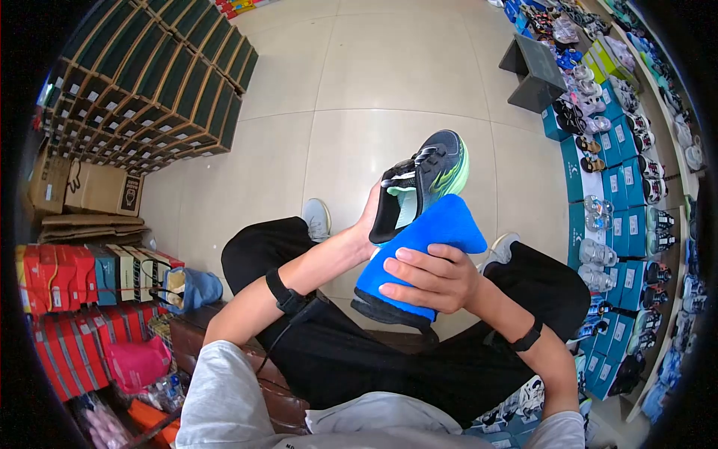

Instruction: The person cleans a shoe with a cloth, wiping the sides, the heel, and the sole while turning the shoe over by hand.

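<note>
A dark sneaker [437, 166] with a light green sole and green pattern is held up in front of me, its opening facing me and its toe pointing away. My left hand [369, 217] grips it from the left side, most of the fingers hidden behind the shoe. My right hand [437, 277] has its fingers wrapped over a bright blue item [452, 224], soft-looking, with a black part [393, 311] at its lower end. The blue item lies against the sneaker's right side and covers part of it.
Stacked dark boxes [149, 67] stand at the upper left, above cardboard cartons [101, 188] and red boxes [71, 352]. Shoes on teal boxes [617, 183] line the right side. A grey stool [532, 72] stands on the tiled floor [389, 75].
</note>
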`<state>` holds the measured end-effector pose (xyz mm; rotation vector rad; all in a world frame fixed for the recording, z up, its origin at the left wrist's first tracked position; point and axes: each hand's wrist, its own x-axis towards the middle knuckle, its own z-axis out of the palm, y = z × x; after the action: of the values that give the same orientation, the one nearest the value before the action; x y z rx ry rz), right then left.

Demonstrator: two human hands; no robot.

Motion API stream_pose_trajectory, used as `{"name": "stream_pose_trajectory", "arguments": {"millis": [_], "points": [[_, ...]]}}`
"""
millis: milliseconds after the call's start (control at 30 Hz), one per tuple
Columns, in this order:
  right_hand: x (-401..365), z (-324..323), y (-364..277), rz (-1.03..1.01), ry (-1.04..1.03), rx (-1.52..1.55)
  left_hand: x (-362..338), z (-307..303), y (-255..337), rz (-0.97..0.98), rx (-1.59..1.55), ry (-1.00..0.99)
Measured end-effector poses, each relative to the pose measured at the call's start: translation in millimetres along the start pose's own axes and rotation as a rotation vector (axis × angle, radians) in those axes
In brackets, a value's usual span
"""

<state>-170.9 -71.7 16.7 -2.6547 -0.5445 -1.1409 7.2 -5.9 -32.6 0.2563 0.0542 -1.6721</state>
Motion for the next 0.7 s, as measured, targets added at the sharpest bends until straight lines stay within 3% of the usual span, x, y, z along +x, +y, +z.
{"name": "stream_pose_trajectory", "arguments": {"millis": [300, 400, 467, 500, 600, 700], "points": [[0.2, -4.3, 5.5, 0.107, 0.015, 0.068, -1.2, 4.8, -1.6, 0.018, -0.039, -0.057], [3.1, -7.2, 10.9, 0.251, 0.061, 0.117, -10.9, 14.9, 0.2, -0.154, -0.2, -0.044], [3.7, -10.0, 19.0, 0.315, 0.067, 0.139, -4.6, 6.3, -2.9, -0.044, 0.026, 0.153], [4.7, -10.7, 22.9, 0.348, 0.073, 0.138, -11.5, 15.0, 0.2, -0.081, 0.065, 0.188], [5.1, -11.1, 36.5, 0.448, 0.081, 0.133, -12.9, 32.3, -5.0, 0.047, 0.168, 0.312], [6.6, -9.9, 44.2, 0.563, 0.171, 0.131, -3.6, 10.5, -4.3, 0.046, 0.078, 0.07]]}}
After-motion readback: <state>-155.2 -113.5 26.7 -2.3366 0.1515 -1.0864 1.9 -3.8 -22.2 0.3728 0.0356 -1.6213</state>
